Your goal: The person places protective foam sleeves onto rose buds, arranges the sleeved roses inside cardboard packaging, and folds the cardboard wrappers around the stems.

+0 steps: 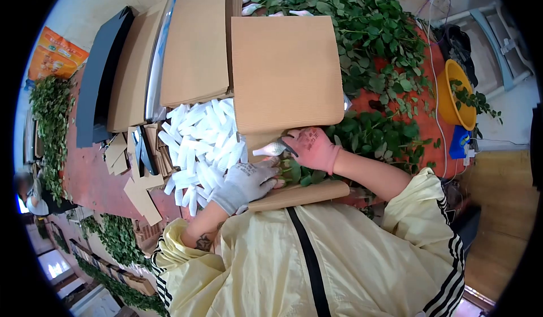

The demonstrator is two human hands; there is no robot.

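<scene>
My right hand [311, 148], in a pink glove, is closed at the base of a rose [270, 149] whose bud wears a white foam net. The bud points left, toward the sleeve pile. My left hand [249, 182], in a grey-white glove, lies with fingers stretched over rose heads that it partly covers. Green rose leaves [305, 173] show between the hands, on corrugated cardboard. Its near edge [305, 196] curls up against my jacket. A square cardboard sheet [287, 74] lies just beyond my hands.
White foam net sleeves [198, 139] are heaped at the left, near a black-and-blue stapler-like tool [145, 152] and cardboard scraps [141, 198]. Cardboard stacks [195, 45] stand behind. Leafy rose stems [373, 40] cover the red table's right side. A yellow bucket [456, 96] stands at the far right.
</scene>
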